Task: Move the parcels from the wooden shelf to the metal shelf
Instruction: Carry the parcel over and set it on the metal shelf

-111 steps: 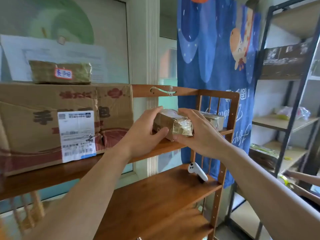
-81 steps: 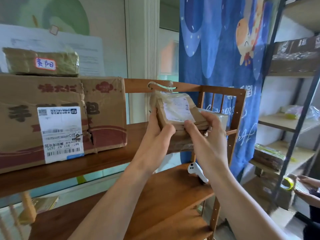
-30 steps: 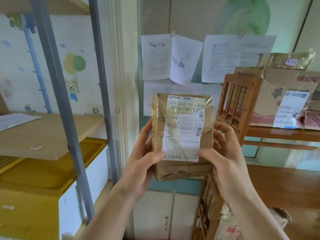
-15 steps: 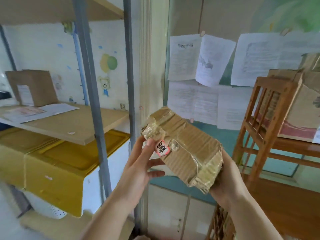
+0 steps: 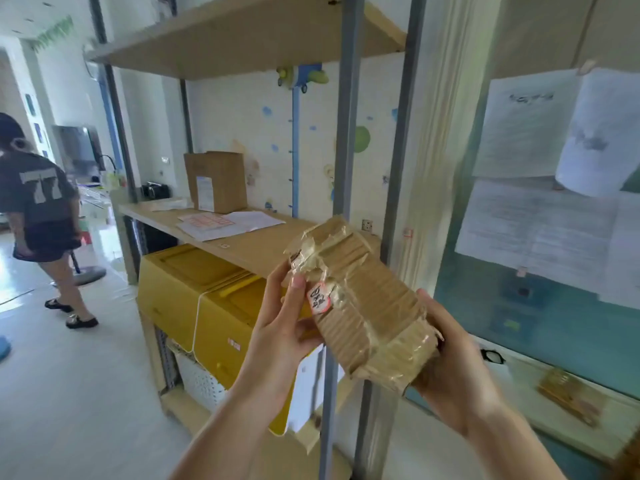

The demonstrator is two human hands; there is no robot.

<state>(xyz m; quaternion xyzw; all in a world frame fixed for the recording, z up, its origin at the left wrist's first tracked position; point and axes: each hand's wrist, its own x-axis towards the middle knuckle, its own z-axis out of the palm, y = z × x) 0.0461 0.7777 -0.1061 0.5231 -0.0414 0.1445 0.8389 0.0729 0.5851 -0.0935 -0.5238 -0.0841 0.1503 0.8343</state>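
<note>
Swinging further left since half a second ago, the view now takes in much more of the metal shelf [image 5: 341,140], and the parcel [image 5: 360,306] has come closer to its middle board, tilted with one end up toward the shelf. Both hands carry it in the air just in front of that board, not yet touching it. The left hand [image 5: 280,327] has its thumb pressed on the upper face beside a small red-edged sticker [image 5: 318,299], its fingers curled underneath; the right hand [image 5: 460,375] cups the lower end from below, fingers wrapped around the parcel's underside and mostly hidden. On the board stand a brown box [image 5: 216,180] and some loose papers [image 5: 228,221], with bare wood nearer the parcel.

Corrugated card wrapped in glossy tape suggests a light, fairly stiff packet, though the dented corners hint it gives under pressure. Tape looks slick, so holding it by the two short ends with support underneath seems the safest grip. Sliding it flat onto the bare patch looks like the next need.
</note>
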